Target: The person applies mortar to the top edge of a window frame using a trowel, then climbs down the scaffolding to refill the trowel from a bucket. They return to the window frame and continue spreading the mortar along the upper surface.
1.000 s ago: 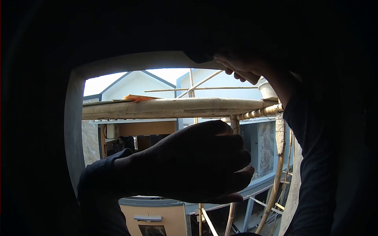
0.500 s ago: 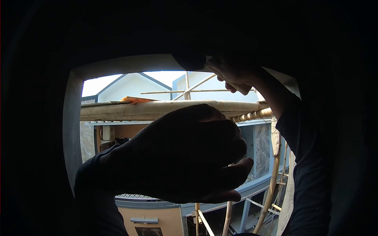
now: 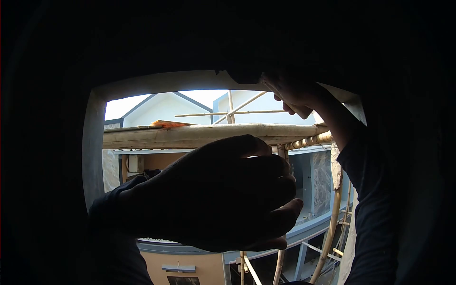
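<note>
Nearest the camera, the left hand (image 3: 223, 194) hangs in the middle of the view as a dark shape. Its fingers are curled close together and the thumb lies just under the fingertips. Against the light I cannot tell whether anything sits inside that curl. Its dark sleeve (image 3: 114, 213) runs off to the lower left.

Further out and higher, the right hand (image 3: 297, 92) is raised to the top edge (image 3: 166, 80) of a wall opening, with its fingers bent down over the edge. It seems to touch the edge, but whether it grips anything there is too dark to tell. The two hands are well apart, the right one above and to the right of the left.

Outside the opening, a thick bamboo beam (image 3: 199, 134) lies level, with an orange scrap (image 3: 166, 124) on top near its left end. Thin poles (image 3: 228, 114) cross above the beam, and an upright bamboo pole (image 3: 332, 223) drops away at the right. Beyond them stands a pale gable (image 3: 161, 107), and a tan wall (image 3: 194, 263) shows below.

Since a second ago the left hand has risen: it then sat clear beneath the beam, and its knuckles now overlap the beam's lower edge. Half a second ago it reached a little higher still. The right hand has stayed at the top edge, shifted slightly right.
</note>
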{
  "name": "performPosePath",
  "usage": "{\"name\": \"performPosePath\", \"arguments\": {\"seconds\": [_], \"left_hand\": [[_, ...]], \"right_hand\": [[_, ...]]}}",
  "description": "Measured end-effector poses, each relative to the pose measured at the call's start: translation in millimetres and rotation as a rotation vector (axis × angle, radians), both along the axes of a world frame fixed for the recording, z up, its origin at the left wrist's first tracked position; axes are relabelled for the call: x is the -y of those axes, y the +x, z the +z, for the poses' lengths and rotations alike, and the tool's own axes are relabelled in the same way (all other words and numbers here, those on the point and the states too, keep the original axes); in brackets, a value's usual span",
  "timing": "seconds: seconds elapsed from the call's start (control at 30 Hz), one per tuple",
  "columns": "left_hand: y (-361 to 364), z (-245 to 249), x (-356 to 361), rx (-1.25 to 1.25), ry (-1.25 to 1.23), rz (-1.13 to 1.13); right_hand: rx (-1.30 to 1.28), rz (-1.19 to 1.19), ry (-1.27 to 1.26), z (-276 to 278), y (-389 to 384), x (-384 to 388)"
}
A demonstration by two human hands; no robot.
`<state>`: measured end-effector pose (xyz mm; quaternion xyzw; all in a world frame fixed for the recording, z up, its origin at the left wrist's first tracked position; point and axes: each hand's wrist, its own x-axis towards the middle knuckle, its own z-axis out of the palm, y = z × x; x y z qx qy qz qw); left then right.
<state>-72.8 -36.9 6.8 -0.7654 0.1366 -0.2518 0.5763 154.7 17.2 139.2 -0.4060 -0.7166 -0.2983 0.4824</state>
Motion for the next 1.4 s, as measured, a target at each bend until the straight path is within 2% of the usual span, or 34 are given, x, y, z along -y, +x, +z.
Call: {"name": "performPosePath", "arguments": {"seconds": [0.03, 0.13, 0.2, 0.23, 0.3, 0.33, 0.37, 0.43, 0.57, 0.63, 0.7, 0.77, 0.8, 0.9, 0.93, 0.97, 1.03, 1.07, 1.17, 1.23, 1.33, 1.4], "left_hand": [[0.8, -0.6, 2.2, -0.015, -0.012, 0.009], [2.0, -1.0, 1.7, -0.047, -0.036, 0.040], [2.4, -0.7, 0.8, -0.069, -0.046, 0.059], [1.9, -0.6, 1.0, -0.065, -0.056, 0.065], [0.7, -1.3, -1.7, -0.061, -0.073, 0.071], [0.1, -1.2, -4.4, -0.062, -0.065, 0.043], [-0.8, -1.1, -5.4, -0.060, -0.054, 0.014], [-3.2, -1.3, -3.6, -0.060, -0.045, 0.046], [-0.5, -0.2, -3.8, -0.062, -0.021, 0.032], [3.0, -1.2, -6.2, -0.074, -0.031, 0.035], [1.4, -2.9, -9.2, -0.076, -0.043, 0.043], [3.3, -3.9, -12.5, -0.075, -0.041, 0.042], [3.9, -4.4, -13.4, -0.082, -0.042, 0.037], [0.8, -3.9, -16.3, -0.089, -0.051, 0.076], [-0.2, -3.4, -17.8, -0.091, -0.049, 0.098], [-1.4, -2.8, -18.7, -0.092, -0.042, 0.121], [-3.4, -2.2, -17.0, -0.094, -0.053, 0.150], [-3.4, -2.6, -16.0, -0.094, -0.065, 0.173], [2.7, -5.1, -17.6, -0.084, -0.075, 0.137], [11.0, -4.7, -12.6, -0.081, -0.084, 0.158], [27.3, -8.2, -12.2, -0.093, -0.085, 0.157], [38.5, -5.5, -11.0, -0.114, -0.081, 0.157]], "right_hand": [[0.120, 0.035, 0.108, -2.4, -6.3, -8.9], [0.202, 0.053, 0.086, -3.8, -26.5, -11.0], [0.342, -0.109, 0.100, 5.1, -27.1, -22.3], [0.343, -0.107, 0.099, 13.0, -20.3, -31.8], [0.244, -0.053, 0.188, 25.5, 0.8, -50.0], [-0.012, -0.098, 0.087, 20.5, 1.3, -33.6], [0.142, -0.253, 0.159, 26.3, 15.1, -28.3], [-0.067, -0.265, 0.128, 21.3, 23.2, -12.5], [-0.016, -0.226, 0.206, 23.3, 37.8, -24.7], [0.004, 0.048, 0.079, 1.1, 10.0, -13.5], [-0.004, 0.081, 0.009, -4.5, -5.9, -15.9], [0.235, -0.012, 0.129, -4.1, -7.6, -32.1], [0.198, -0.101, 0.067, -1.8, -6.6, -37.4], [0.095, -0.013, 0.178, -0.7, 4.1, -30.0], [0.093, -0.085, 0.102, 10.4, 16.9, -25.5], [-0.158, -0.117, 0.056, 15.7, 22.8, -23.3], [-0.002, -0.233, 0.373, 45.1, 70.6, -56.7], [-0.004, -0.230, 0.369, 39.9, 68.7, -52.9], [-0.124, -0.045, 0.101, 3.7, 37.5, -17.1], [-0.038, 0.043, 0.055, -14.6, 15.4, -11.4], [0.262, -0.108, 0.148, -7.9, 5.1, -32.9], [0.313, -0.236, 0.231, -6.7, 6.2, -43.2]]}}
